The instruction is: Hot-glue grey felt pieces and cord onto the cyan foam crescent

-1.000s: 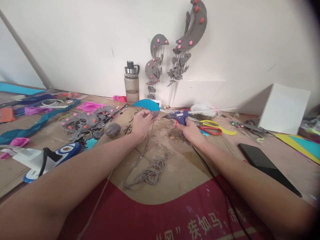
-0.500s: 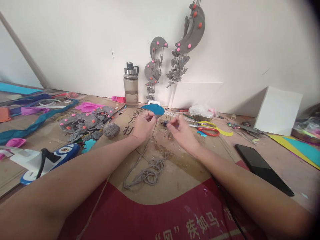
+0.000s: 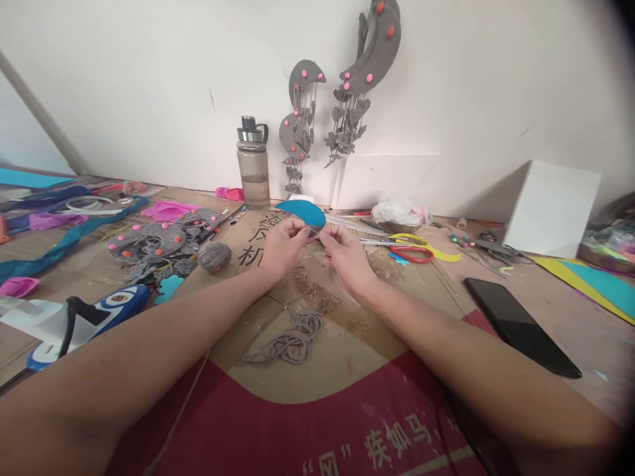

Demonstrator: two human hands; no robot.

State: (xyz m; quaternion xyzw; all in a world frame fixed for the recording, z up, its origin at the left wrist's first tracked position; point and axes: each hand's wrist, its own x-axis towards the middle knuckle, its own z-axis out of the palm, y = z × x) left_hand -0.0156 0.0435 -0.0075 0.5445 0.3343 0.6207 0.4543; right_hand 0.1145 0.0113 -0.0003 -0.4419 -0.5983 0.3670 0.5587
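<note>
My left hand (image 3: 282, 246) pinches the lower edge of a blue crescent-shaped foam piece (image 3: 302, 212), held up over the cardboard. My right hand (image 3: 344, 256) meets it from the right, fingertips closed on the same edge of the piece. A grey cord runs down from my hands to a loose tangle of grey cord (image 3: 288, 340) on the cardboard sheet (image 3: 347, 344). The glue gun is hidden behind my right hand.
A grey yarn ball (image 3: 214, 256) and grey felt cut-outs with pink dots (image 3: 153, 241) lie to the left. Scissors (image 3: 411, 250) and a black phone (image 3: 516, 324) lie to the right. A water bottle (image 3: 253, 165), grey hanging moon crafts (image 3: 367, 59) and a white box (image 3: 550, 208) stand by the wall.
My right hand let go of the blue glue gun, moved left and closed on the blue foam piece beside my left hand.
</note>
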